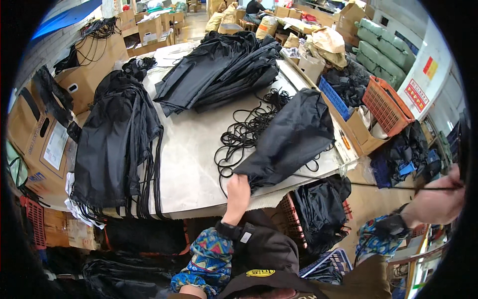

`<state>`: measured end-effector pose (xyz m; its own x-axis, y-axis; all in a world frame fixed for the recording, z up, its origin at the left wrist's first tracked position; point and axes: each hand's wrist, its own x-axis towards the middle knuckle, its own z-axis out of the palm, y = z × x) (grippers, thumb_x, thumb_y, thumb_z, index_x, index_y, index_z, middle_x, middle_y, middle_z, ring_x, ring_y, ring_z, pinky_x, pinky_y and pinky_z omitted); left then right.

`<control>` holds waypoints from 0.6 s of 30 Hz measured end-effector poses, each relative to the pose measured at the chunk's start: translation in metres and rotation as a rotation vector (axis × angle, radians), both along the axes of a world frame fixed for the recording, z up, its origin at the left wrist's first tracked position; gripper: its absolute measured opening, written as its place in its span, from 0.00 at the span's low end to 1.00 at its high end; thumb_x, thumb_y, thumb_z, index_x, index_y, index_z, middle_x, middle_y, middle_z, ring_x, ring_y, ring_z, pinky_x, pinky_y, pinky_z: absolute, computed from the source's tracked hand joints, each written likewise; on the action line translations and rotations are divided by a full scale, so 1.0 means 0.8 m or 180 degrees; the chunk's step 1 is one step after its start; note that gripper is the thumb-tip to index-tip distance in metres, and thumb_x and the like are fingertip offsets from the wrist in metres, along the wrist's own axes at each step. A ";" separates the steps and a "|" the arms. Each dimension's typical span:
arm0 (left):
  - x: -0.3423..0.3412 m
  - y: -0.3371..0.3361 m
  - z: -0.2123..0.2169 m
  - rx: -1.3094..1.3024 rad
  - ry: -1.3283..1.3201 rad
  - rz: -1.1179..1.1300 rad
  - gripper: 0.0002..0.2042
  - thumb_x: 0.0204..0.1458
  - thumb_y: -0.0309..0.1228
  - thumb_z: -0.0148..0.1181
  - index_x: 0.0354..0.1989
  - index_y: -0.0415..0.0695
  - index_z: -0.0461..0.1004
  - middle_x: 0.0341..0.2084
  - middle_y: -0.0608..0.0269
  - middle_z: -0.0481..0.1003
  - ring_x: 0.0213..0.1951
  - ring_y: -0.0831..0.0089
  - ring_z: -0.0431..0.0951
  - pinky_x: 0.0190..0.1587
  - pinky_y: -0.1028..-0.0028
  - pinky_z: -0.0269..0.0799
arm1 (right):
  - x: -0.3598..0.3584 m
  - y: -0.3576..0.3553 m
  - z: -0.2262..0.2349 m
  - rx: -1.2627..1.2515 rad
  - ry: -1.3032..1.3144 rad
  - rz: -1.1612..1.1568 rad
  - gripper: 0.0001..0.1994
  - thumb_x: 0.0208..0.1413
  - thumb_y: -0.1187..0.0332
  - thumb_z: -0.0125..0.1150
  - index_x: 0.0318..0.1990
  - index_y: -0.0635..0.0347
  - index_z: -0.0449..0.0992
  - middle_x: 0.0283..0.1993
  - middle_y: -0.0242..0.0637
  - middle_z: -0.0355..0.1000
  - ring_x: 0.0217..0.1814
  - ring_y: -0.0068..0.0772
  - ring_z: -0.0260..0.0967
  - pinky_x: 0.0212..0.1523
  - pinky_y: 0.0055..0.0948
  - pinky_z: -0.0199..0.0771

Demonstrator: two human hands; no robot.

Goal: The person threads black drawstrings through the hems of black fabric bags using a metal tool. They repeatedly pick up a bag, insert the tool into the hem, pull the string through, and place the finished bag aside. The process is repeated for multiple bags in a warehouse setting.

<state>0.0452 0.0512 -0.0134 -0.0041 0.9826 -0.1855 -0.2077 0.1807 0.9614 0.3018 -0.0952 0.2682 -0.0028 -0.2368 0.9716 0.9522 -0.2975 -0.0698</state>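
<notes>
Lying just right of the middle of the frame, a black cloth bag (pixel 291 142) spreads across the pale worktable (pixel 191 164), its narrow end pointing down toward the near edge. The left hand (pixel 238 192) is closed on that narrow end, fingers folded over the cloth. A thin black cord (pixel 368 185) runs from the bag out to the right edge of the frame, drawn taut, and the right hand (pixel 438 199) is clenched around its far end, well apart from the bag. Just left of the bag, a tangle of loose black cords (pixel 246 132) lies on the table. Above it, near the top middle, sits a pile of flat black bags (pixel 219 70), and another stack of black bags (pixel 117 144) hangs over the table's left side. An orange plastic basket (pixel 386 104) and a blue crate (pixel 334 97) stand at the upper right, beside cardboard boxes (pixel 358 132). More boxes (pixel 40 129) line the left edge.
</notes>
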 end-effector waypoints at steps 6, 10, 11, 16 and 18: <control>-0.032 -0.008 0.034 -0.1179 -0.1597 -0.0913 0.24 0.61 0.50 0.41 0.52 0.42 0.67 0.43 0.62 0.76 0.33 0.73 0.78 0.27 0.73 0.73 | -0.040 0.062 -0.094 -0.3073 0.0773 0.2172 0.08 0.49 0.79 0.60 0.38 0.67 0.76 0.23 0.36 0.64 0.25 0.28 0.60 0.27 0.23 0.60; -0.053 -0.024 0.055 0.1139 0.1796 0.0263 0.17 0.50 0.32 0.60 0.47 0.39 0.69 0.44 0.59 0.73 0.25 0.72 0.76 0.29 0.71 0.72 | -0.052 0.066 -0.117 -0.4064 0.1290 0.2665 0.08 0.51 0.77 0.60 0.40 0.66 0.77 0.24 0.38 0.63 0.25 0.26 0.60 0.27 0.23 0.60; -0.050 -0.033 0.071 0.1839 0.2292 0.0869 0.19 0.48 0.28 0.63 0.48 0.39 0.69 0.44 0.57 0.72 0.25 0.71 0.75 0.30 0.71 0.72 | -0.068 0.069 -0.123 -0.3965 0.1293 0.3050 0.10 0.50 0.76 0.61 0.42 0.64 0.77 0.24 0.39 0.65 0.25 0.29 0.62 0.26 0.24 0.61; -0.010 -0.052 0.104 0.2632 0.1157 -0.1192 0.13 0.48 0.22 0.61 0.43 0.38 0.72 0.36 0.56 0.74 0.31 0.70 0.75 0.30 0.75 0.71 | -0.102 0.078 -0.138 -0.4258 0.1349 0.3550 0.10 0.50 0.75 0.62 0.41 0.65 0.77 0.28 0.44 0.73 0.27 0.31 0.72 0.28 0.25 0.69; -0.015 -0.050 0.081 0.3155 0.1507 -0.1131 0.08 0.49 0.23 0.60 0.38 0.37 0.74 0.30 0.58 0.75 0.29 0.71 0.75 0.30 0.74 0.71 | -0.100 0.079 -0.143 -0.3991 0.1503 0.3568 0.10 0.52 0.77 0.60 0.43 0.65 0.77 0.28 0.41 0.75 0.27 0.23 0.70 0.27 0.20 0.67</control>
